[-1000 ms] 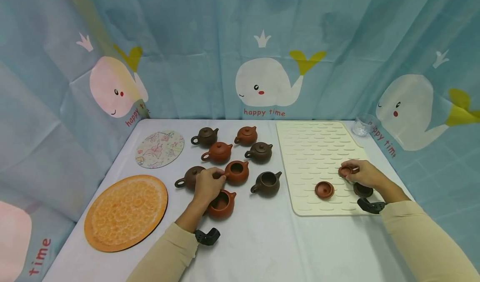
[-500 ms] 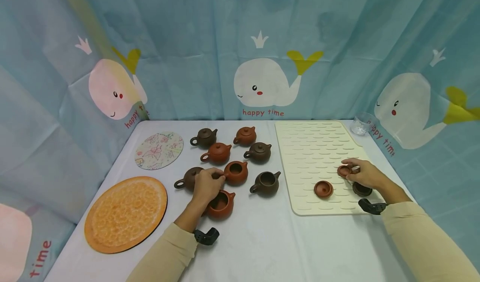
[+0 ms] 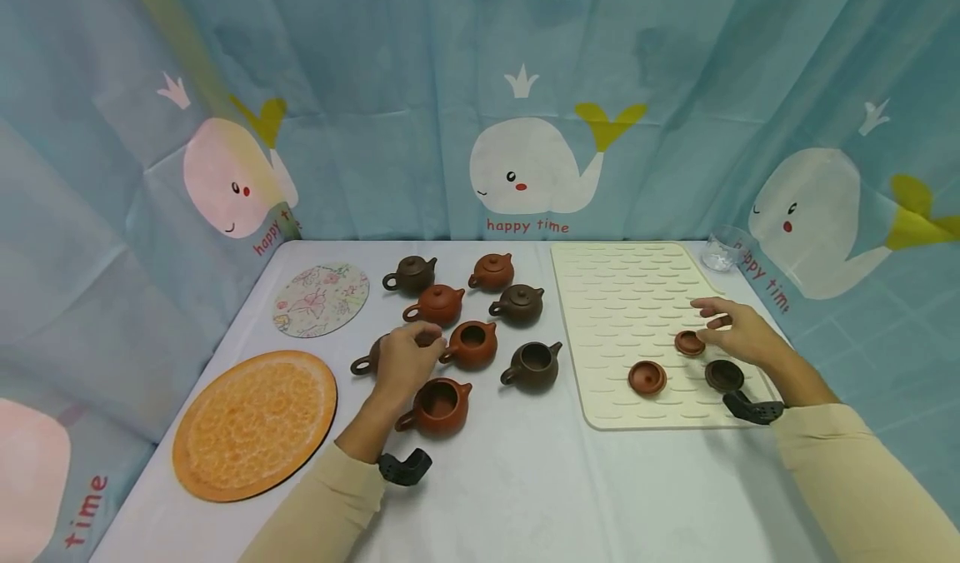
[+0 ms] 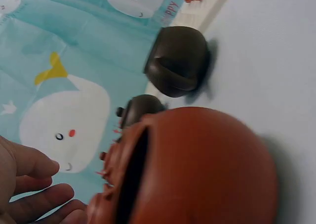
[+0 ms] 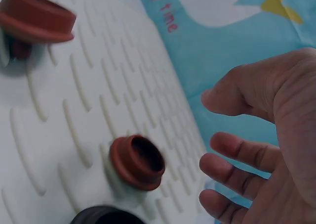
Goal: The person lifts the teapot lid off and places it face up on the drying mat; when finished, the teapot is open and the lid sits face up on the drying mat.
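My left hand [image 3: 407, 361] hovers over the dark lidded teapot [image 3: 365, 364], just left of the open red teapot [image 3: 477, 355]; in the left wrist view its fingers [image 4: 42, 200] hold nothing. A second open red teapot [image 3: 442, 418] stands nearer me, and an open dark teapot [image 3: 537, 377] is to the right. My right hand [image 3: 742, 336] is beside a small red lid [image 3: 689, 344] on the cream mat [image 3: 622, 296]. Its fingers [image 5: 237, 172] are parted and clear of the lid [image 5: 129, 169] in the right wrist view. Another red lid [image 3: 647, 378] and a dark lid [image 3: 724, 376] lie nearby.
Several lidded teapots, among them a red one [image 3: 440, 304], stand behind the open ones. At the left lie an orange round mat [image 3: 255, 425] and a floral round mat [image 3: 321, 300]. A clear cup [image 3: 722, 251] stands at the back right corner.
My left hand has lifted and drawn slightly left, off the teapots. My right hand has let go of the small red lid and moved up and right, leaving the lid on the mat.
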The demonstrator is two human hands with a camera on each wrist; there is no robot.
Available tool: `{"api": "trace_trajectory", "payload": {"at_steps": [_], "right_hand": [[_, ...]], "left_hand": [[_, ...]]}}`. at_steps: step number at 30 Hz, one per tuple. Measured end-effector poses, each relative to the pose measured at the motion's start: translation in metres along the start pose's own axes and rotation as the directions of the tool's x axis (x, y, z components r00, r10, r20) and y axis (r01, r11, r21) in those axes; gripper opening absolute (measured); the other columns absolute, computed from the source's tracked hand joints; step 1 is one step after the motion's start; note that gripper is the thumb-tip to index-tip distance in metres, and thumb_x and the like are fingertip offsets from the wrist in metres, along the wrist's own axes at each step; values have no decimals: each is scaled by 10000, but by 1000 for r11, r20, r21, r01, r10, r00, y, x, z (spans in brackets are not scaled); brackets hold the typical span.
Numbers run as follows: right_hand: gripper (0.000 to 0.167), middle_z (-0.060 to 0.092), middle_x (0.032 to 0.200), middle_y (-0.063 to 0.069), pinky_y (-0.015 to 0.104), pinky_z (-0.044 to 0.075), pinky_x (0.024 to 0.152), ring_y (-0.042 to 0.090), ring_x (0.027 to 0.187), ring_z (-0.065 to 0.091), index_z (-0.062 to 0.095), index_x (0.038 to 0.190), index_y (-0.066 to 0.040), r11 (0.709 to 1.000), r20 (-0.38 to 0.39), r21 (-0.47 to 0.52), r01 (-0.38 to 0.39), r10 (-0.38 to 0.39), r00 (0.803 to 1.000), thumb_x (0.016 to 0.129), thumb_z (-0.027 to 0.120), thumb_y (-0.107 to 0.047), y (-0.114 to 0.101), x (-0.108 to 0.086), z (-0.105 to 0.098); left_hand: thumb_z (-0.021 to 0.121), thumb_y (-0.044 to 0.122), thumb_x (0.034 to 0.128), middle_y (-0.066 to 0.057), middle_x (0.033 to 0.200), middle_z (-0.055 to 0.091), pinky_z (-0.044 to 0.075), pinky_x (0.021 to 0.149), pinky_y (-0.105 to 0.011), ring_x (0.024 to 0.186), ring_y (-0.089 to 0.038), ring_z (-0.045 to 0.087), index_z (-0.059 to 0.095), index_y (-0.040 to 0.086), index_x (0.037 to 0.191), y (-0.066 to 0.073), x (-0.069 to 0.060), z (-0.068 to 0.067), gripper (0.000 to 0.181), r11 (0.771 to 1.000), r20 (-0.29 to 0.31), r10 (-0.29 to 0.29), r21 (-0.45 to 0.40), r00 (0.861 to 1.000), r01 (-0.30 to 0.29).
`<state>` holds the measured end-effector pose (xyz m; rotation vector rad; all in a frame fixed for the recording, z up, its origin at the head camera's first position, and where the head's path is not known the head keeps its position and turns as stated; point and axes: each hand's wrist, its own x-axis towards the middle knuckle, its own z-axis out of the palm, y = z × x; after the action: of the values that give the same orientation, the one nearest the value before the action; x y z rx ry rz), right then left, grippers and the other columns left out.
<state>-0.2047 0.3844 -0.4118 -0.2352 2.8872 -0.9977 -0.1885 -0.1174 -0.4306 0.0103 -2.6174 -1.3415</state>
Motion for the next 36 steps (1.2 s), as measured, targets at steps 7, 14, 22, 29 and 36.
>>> {"api": "trace_trajectory", "payload": {"at_steps": [7, 14, 22, 29, 36], "right_hand": [[519, 502, 1239, 304, 546, 451, 784, 441, 1058, 522, 457, 1375, 42, 997, -45, -20, 81, -81, 996, 909, 638, -99, -27, 3, -10], [501, 516, 1245, 268, 473, 472, 733, 419, 1054, 539, 480, 1372, 12, 984, -47, -6, 180, -180, 982, 922, 650, -127, -62, 0, -14], [499, 526, 1259, 209, 456, 440, 815, 344, 1046, 549, 486, 1379, -16, 958, -29, 22, 287, -286, 958, 920, 660, -105, -91, -2, -14], [495, 535, 1280, 147, 310, 445, 802, 165, 1010, 537, 506, 1373, -41, 935, -30, 31, 354, -353, 935, 908, 672, -83, -105, -1, -8], [513, 525, 1301, 109, 329, 443, 833, 122, 1033, 524, 506, 1379, -67, 919, -34, 63, 388, -387, 922, 896, 679, -56, -121, -2, -5]], "left_hand": [[742, 92, 846, -68, 957, 714, 537, 757, -363, 870, -208, 680, 725, 51, 1038, 7, 1, -26, 196, 985, -36, 132, -109, 991, -135], [744, 51, 834, -90, 987, 709, 540, 748, -348, 887, -241, 673, 727, 24, 1043, -1, 0, -54, 211, 958, -114, 210, -173, 971, -227], [734, 40, 842, -69, 1005, 709, 515, 802, -390, 930, -205, 645, 720, 14, 1060, -14, -5, -74, 220, 948, -186, 203, -211, 961, -240], [725, 68, 861, -100, 1036, 701, 481, 801, -263, 949, -221, 611, 709, 25, 1109, -43, -7, -76, 253, 951, -192, 125, -255, 973, -172], [719, 112, 879, -101, 1073, 688, 481, 759, -190, 913, -219, 626, 674, 53, 1192, -76, -11, -73, 322, 960, -169, -25, -278, 985, -23]]}}
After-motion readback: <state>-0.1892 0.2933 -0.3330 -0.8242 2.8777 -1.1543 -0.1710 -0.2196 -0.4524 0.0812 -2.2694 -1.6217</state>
